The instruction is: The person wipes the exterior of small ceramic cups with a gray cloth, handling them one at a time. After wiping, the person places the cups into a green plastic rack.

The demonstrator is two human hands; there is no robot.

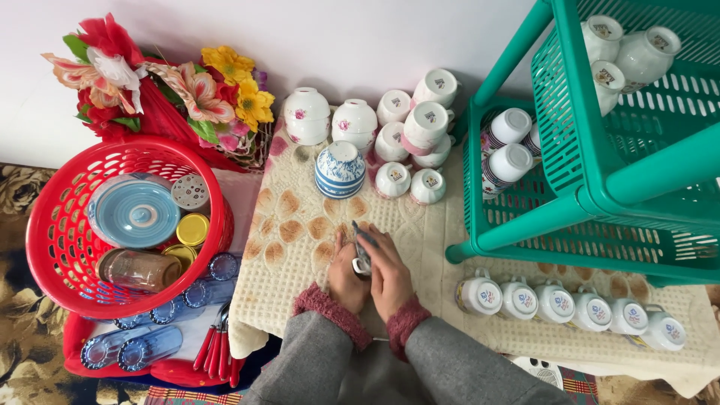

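My left hand (346,276) and my right hand (388,274) are pressed together over a cream flowered cloth (292,247), both closed around a small dark, slim object (363,253) with a shiny end that sticks up between them. What the object is I cannot tell. Grey sleeves with dark red knitted cuffs cover both wrists. A blue-striped bowl (339,169) stands upside down just beyond the hands.
Upturned white flowered bowls (307,114) and cups (425,124) stand at the back. A green plastic rack (600,180) on the right holds more cups. A row of white mugs (555,302) lies near it. A red basket (56,225) with jars and artificial flowers (187,90) is at the left.
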